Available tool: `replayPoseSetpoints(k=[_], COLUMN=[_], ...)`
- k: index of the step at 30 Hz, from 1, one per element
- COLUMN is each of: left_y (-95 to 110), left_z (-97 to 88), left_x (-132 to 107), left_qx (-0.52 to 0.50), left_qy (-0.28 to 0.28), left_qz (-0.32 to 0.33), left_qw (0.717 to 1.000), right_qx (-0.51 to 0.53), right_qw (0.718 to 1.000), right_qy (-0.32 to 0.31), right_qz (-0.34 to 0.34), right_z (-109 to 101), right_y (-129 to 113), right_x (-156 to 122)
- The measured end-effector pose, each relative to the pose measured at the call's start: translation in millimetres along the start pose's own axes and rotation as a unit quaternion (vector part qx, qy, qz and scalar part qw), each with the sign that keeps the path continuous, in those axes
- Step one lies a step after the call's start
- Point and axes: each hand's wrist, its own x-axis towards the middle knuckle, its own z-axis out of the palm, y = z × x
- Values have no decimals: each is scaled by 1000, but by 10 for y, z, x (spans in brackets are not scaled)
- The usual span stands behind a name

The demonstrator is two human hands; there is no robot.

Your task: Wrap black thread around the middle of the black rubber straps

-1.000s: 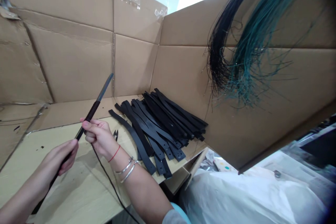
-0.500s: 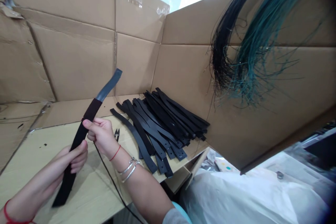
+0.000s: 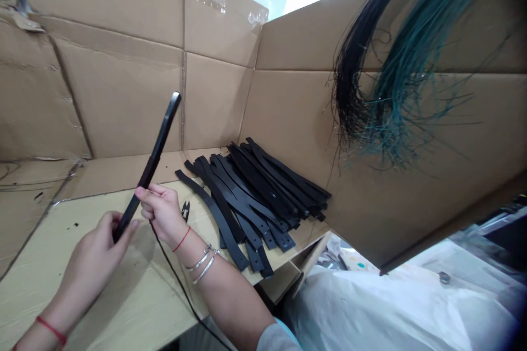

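Observation:
My left hand (image 3: 96, 249) grips the lower part of a long black strip (image 3: 153, 163), turned edge-on and slanting up to the right. A wound band of dark thread seems to wrap it about midway. Closed in a pinch against the strip's edge is my right hand (image 3: 163, 213), with a black cord (image 3: 175, 270) coming out below its fingers and trailing down past the table edge. Beside that hand, black thread snips (image 3: 186, 210) lie on the table. A pile of curved black strips (image 3: 251, 197), some with small holes at their ends, lies to the right.
Cardboard walls (image 3: 123, 93) enclose the back and right of the cardboard-covered table (image 3: 74, 279). Bundles of black strands (image 3: 349, 82) and green strands (image 3: 405, 93) hang at upper right. White plastic sheeting (image 3: 370, 312) fills the lower right, below the table edge.
The strip has rolled in my left hand from showing its flat face to showing its narrow edge. My left hand has turned with it; my right hand stays pinched in nearly the same place.

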Motion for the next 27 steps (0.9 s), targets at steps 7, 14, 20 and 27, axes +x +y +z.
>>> replayPoseSetpoints(k=[7,14,20,27], left_y=[-36,-6,-27,-122], left_z=[-188,-103,-59,-44], left_x=[24,75,16,147], left_qx=[-174,116,-295,-113], left_qy=[-225,21,-235,-25], left_qz=[-105,17,-63,-71], left_qw=[953,993,924,991], right_qx=[-11,-21,22,-42], right_qw=[997,999,996,999], right_qy=[-53,32,-73,11], right_qz=[48,-6,50,-30], right_z=[-8,3,16,-8], right_y=[-132,-15,-92,-41], right_x=[-8,27,-28,17])
